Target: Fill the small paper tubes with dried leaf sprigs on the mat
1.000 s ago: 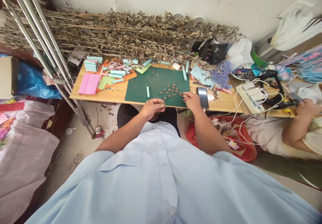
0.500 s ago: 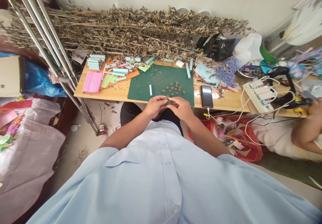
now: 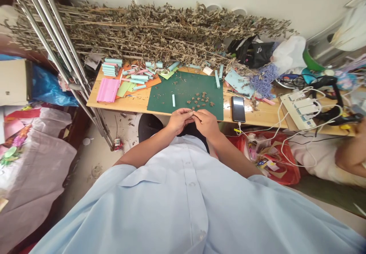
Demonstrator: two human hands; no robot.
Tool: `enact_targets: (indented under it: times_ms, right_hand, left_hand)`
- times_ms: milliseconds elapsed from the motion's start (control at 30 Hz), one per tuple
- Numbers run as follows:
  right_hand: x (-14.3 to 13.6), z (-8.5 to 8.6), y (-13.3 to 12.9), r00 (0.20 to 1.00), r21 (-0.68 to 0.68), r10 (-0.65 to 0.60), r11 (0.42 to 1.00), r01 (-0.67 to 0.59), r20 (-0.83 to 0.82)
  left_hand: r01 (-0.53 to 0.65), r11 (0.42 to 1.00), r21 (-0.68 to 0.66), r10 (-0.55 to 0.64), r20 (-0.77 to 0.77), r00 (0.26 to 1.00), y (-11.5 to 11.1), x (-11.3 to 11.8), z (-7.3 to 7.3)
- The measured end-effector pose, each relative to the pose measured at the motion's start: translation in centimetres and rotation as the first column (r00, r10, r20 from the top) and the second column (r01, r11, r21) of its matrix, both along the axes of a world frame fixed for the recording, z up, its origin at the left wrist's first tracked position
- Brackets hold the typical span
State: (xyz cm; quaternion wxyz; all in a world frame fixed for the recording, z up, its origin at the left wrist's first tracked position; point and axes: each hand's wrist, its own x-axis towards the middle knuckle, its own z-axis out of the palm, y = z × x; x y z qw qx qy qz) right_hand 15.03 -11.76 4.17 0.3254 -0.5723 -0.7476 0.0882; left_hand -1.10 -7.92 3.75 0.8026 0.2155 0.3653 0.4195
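Note:
My left hand (image 3: pixel 180 121) and my right hand (image 3: pixel 207 123) meet at the front edge of a green cutting mat (image 3: pixel 162 90). Both are closed, thumbs and fingertips pinching a small brown clump of dried leaf (image 3: pixel 193 109) between them, mostly covered by the fingers. Just beyond my right hand, several crumpled dried leaf clumps (image 3: pixel 203 99) lie loosely grouped on the mat. A short pale blue paper roll (image 3: pixel 173 100) stands or lies beyond my left hand; I cannot tell which.
Long bundles of dried leafy stems (image 3: pixel 148 29) line the table's back. Blue paper rolls (image 3: pixel 139 77) and pink paper (image 3: pixel 108 90) lie left. A charging phone (image 3: pixel 238 109), purple yarn (image 3: pixel 263 80) and a power strip (image 3: pixel 299 111) are right. Metal crutches (image 3: pixel 57 48) lean left; another person's arm (image 3: pixel 353 151) shows right.
The view has shifted slightly, so most things appear a little further right. My fingers have closed in around the leaf clump, which shows less; my right fingertips are more bunched.

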Motion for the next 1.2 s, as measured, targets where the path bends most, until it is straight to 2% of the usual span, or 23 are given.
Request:
enact_targets:
  times_ms: [367, 533, 767, 1033, 1200]
  right_hand:
    - [0.3, -0.1, 0.2, 0.978, -0.102, -0.064, 0.994, 0.045, -0.196]
    - [0.2, 0.2, 0.1, 0.978, -0.087, -0.078, 0.994, 0.062, -0.195]
    - [-0.4, 0.9, 0.2, 0.982, -0.066, -0.027, 0.998, 0.015, -0.189]
    - [0.0, 1.0, 0.6, 0.947, -0.082, 0.017, 0.996, -0.045, -0.322]
    - [-0.2, 1.2, 0.5, 0.926, -0.111, -0.043, 0.994, 0.001, -0.376]
  left_hand:
    - [0.004, 1.0, -0.006, -0.004, 0.008, 1.0, 0.2, -0.3, -0.6]
    - [-0.002, 1.0, -0.029, 0.003, 0.038, 0.999, 0.4, -0.5, -0.8]
    - [0.048, 0.999, -0.005, -0.047, 0.063, 0.997, 0.3, -0.7, -0.5]
    - [0.102, 0.995, -0.013, -0.1, 0.071, 0.992, 0.5, -1.0, -1.4]
    - [0.096, 0.995, 0.015, -0.097, 0.098, 0.99, 0.5, -1.2, -0.9]
